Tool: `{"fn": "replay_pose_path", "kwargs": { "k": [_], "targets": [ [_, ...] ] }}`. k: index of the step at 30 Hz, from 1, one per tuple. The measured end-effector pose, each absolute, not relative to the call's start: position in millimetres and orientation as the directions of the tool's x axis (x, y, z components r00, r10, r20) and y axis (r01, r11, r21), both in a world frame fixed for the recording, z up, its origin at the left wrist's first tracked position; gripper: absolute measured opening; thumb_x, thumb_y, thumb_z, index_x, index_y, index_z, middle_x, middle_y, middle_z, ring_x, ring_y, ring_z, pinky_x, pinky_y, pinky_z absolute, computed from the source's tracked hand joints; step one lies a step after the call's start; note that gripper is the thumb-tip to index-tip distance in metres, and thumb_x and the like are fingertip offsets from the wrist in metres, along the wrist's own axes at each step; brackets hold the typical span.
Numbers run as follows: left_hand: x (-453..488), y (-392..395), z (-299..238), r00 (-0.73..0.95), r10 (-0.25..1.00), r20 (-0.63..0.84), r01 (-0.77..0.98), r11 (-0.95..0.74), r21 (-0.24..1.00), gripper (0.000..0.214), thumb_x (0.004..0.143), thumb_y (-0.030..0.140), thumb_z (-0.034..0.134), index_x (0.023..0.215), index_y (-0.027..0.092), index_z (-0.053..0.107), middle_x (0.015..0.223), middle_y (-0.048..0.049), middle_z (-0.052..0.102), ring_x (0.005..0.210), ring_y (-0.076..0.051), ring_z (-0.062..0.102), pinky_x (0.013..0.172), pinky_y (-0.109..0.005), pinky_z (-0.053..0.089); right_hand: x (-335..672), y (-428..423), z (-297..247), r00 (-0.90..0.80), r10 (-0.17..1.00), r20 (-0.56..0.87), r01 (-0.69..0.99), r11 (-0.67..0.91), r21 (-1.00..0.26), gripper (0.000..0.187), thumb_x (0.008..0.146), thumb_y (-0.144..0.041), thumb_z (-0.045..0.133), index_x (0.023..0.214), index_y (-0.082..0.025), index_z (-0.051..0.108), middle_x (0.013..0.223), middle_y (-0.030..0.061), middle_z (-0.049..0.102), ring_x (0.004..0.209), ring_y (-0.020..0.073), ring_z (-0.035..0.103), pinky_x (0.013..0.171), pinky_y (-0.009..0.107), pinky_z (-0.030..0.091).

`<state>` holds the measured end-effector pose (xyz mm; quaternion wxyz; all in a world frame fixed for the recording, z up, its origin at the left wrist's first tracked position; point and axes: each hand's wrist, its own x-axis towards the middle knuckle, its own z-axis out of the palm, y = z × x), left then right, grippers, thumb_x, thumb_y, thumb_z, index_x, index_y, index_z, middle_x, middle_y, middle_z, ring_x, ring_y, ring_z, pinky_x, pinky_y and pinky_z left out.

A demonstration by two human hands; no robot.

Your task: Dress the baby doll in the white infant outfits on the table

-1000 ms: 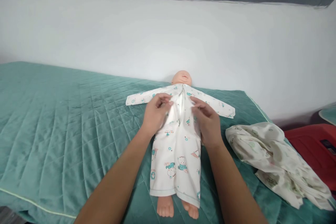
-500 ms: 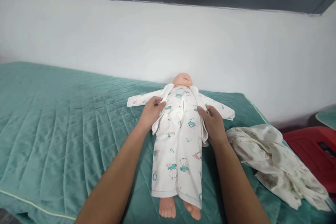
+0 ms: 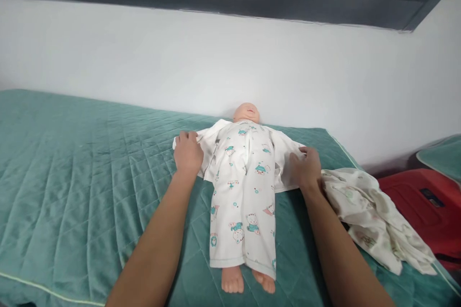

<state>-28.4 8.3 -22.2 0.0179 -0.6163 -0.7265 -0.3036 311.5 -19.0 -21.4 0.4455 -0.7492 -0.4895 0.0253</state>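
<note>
A baby doll (image 3: 246, 112) lies on its back on a teal quilted bed cover (image 3: 79, 163), head toward the wall, bare feet toward me. It wears white printed trousers (image 3: 242, 206) and an opened white printed jacket (image 3: 284, 153) spread out to both sides. My left hand (image 3: 188, 152) is closed on the jacket's left flap and sleeve, pulled out to the left. My right hand (image 3: 307, 168) is closed on the right flap, pulled out to the right.
A crumpled white printed cloth (image 3: 370, 216) lies on the bed to the right of my right hand. A red container (image 3: 421, 206) stands beyond the bed's right edge. A white wall (image 3: 230, 67) runs just behind the doll's head.
Both hands moved apart from the doll's chest, drawing the jacket flaps open and out sideways. The printed trousers and chest beneath now show.
</note>
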Motion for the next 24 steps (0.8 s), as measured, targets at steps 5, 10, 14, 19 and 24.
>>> {"fn": "replay_pose_path", "kwargs": {
  "k": [5,10,14,19,24],
  "targets": [
    [-15,15,-19,0.091,0.846,0.525,0.888,-0.307,0.342,0.039,0.092,0.015,0.042,0.126,0.021,0.060,0.135,-0.0111,0.057,0.128,-0.030,0.048,0.105,-0.043,0.042,272,-13,-23,0.129,0.741,0.659,0.837,0.276,-0.473,0.042,0.087,-0.025,0.046,0.128,-0.019,0.055,0.137,0.0149,0.055,0.133,0.0284,0.045,0.113,0.051,0.036],
    [-4,24,-30,0.335,0.839,0.429,0.876,-0.445,0.186,0.049,0.096,0.017,0.041,0.144,0.026,0.047,0.157,-0.0052,0.041,0.149,-0.027,0.026,0.120,-0.048,0.024,271,16,-30,-0.067,0.853,0.518,0.883,0.292,-0.368,0.051,0.090,-0.016,0.038,0.139,-0.018,0.052,0.154,0.0126,0.044,0.146,0.0294,0.030,0.118,0.053,0.028],
    [1,27,-32,0.308,0.860,0.407,0.922,-0.375,0.094,0.055,0.098,0.021,0.040,0.152,0.025,0.036,0.162,-0.0060,0.034,0.150,-0.030,0.022,0.121,-0.051,0.020,279,25,-35,-0.137,0.901,0.412,0.953,0.233,-0.194,0.057,0.095,-0.024,0.039,0.152,-0.022,0.038,0.161,0.0116,0.033,0.149,0.0350,0.022,0.118,0.059,0.022],
    [6,35,-24,0.188,0.898,0.398,0.975,-0.219,0.034,0.050,0.099,0.024,0.036,0.149,0.027,0.040,0.150,-0.0126,0.048,0.134,-0.031,0.044,0.112,-0.048,0.031,276,22,-36,-0.075,0.899,0.432,0.977,0.152,-0.147,0.055,0.096,-0.023,0.038,0.150,-0.021,0.040,0.158,0.0138,0.039,0.147,0.0358,0.026,0.117,0.059,0.022],
    [2,44,-20,0.107,0.933,0.344,0.993,-0.119,0.013,0.048,0.097,0.029,0.038,0.144,0.027,0.046,0.122,-0.0147,0.063,0.115,-0.033,0.056,0.099,-0.047,0.040,279,27,-36,0.005,0.864,0.504,0.980,0.095,-0.173,0.047,0.095,-0.023,0.039,0.140,-0.025,0.051,0.144,0.0144,0.054,0.134,0.0352,0.042,0.115,0.060,0.022]
  ]
}}
